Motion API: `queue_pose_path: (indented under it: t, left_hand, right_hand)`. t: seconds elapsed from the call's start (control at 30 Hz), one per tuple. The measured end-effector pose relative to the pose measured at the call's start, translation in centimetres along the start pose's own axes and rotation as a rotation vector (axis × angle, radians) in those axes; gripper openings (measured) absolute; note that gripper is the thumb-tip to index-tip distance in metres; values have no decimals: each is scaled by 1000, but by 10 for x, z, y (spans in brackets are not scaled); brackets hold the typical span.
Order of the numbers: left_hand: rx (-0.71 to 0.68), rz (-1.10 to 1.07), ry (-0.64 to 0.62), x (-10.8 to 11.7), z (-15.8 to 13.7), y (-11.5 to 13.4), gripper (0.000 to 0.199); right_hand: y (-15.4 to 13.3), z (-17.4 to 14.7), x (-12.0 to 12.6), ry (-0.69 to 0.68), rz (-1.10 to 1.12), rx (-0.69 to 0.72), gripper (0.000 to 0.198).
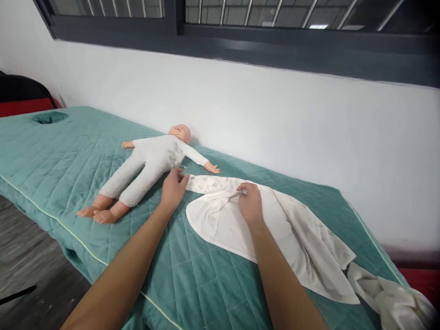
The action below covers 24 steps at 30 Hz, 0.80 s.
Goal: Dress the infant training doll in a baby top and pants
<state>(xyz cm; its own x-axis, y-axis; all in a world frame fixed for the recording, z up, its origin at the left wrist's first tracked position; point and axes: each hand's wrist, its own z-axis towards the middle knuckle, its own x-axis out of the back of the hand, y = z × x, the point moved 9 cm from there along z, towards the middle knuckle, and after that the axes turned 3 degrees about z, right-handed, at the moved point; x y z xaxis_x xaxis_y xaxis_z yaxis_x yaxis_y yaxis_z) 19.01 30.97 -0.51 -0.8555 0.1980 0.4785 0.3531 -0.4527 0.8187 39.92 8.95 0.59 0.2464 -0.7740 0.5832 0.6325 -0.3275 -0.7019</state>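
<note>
The garment [223,224] is thin, matt cloth; the bedcover [195,270] is quilted, velvety cloth. The doll [151,158] has a smooth, plastic-looking head [181,133]; its body [158,149] is fuzzy cloth.

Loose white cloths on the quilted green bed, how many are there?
2: a spread-out, printed white fabric garment at the bare left hand and bare right hand, and a crumpled off-white cloth bundle in the picture's lower right corner. The folds could hide more.

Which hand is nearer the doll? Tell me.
Left. The left hand is beside the doll; the right hand is farther away, on the white garment.
</note>
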Motion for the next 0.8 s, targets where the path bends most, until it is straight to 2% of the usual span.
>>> queue_pose_path:
  t: [0.13,0.27,0.33,0.43,0.6,0.7,0.8]
  left_hand:
    - [-27,-87,-97,-7,-2,4,35]
    - [-138,-184,-104,-5,-3,14,39]
    - [-210,-145,-74,-5,-3,16,40]
    - [-235,-22,-59,-9,0,11,41]
    - [-243,96,-56,-13,0,9,33]
    - [-286,148,-20,-6,-7,20,24]
    - [-312,209,-98,-6,-25,35,21]
  right_hand:
    - [9,2,0,9,-35,-102,28]
    - [-7,-1,-10,-53,-67,11,35]
    - [-16,-4,-18,-120,-61,78,42]
    - [-19,-8,-26,-197,-57,112,45]
    - [-19,-7,-24,-237,-39,147,36]
    - [-21,-6,-21,-263,18,196,32]
    - [-18,-3,-17,-250,56,228,29]
